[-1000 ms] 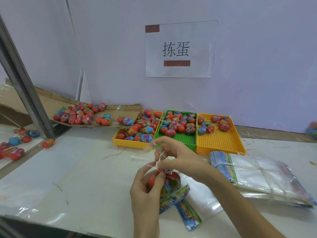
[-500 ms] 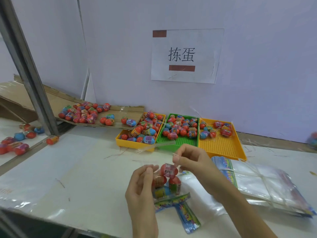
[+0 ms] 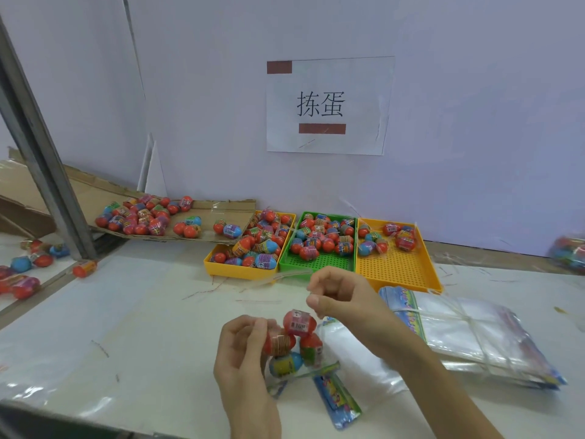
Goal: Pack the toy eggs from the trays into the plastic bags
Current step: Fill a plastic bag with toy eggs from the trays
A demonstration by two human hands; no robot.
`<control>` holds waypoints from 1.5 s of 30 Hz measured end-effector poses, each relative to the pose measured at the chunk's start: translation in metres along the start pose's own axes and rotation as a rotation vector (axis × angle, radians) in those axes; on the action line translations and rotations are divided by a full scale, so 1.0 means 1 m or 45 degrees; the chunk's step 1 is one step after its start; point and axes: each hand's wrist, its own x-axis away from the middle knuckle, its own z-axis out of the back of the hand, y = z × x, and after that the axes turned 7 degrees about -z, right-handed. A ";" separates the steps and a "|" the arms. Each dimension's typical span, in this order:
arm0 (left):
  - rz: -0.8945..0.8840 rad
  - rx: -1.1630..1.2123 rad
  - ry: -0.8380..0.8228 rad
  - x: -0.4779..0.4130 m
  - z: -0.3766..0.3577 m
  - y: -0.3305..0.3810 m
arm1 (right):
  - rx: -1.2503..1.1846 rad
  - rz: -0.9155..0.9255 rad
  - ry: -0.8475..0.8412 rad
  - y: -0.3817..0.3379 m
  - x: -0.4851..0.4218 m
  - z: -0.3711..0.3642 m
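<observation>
My left hand (image 3: 243, 359) grips a clear plastic bag (image 3: 292, 346) holding several red and blue toy eggs, just above the white table. My right hand (image 3: 340, 296) is a little above and right of the bag, its fingers curled and pinching a thin clear strip that trails off to the left. Behind them stand three trays with more eggs: a yellow tray (image 3: 234, 269) on the left, a green tray (image 3: 319, 263) in the middle, a yellow tray (image 3: 399, 267) on the right. A stack of empty plastic bags (image 3: 468, 334) lies at the right.
A cardboard sheet (image 3: 209, 213) at the back left carries a heap of loose eggs. A grey metal post (image 3: 41, 160) stands at the left, with more eggs (image 3: 22, 274) beyond it. A paper sign (image 3: 326, 106) hangs on the wall. A filled bag (image 3: 569, 251) lies at the far right edge.
My right hand has come away from the bag's top and lifted up and right, drawing out the clear strip. My left hand keeps hold of the bag of eggs.
</observation>
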 end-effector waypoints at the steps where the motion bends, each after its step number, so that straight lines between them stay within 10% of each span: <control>1: -0.003 -0.001 -0.018 -0.001 0.001 -0.001 | 0.027 -0.008 0.029 0.000 0.000 0.001; 18: -0.034 -0.207 -0.086 0.000 0.000 -0.008 | 1.008 0.444 0.472 0.015 0.001 -0.014; 45: -0.323 -0.755 -0.364 0.014 -0.007 -0.005 | 1.023 0.561 0.219 0.021 0.000 -0.020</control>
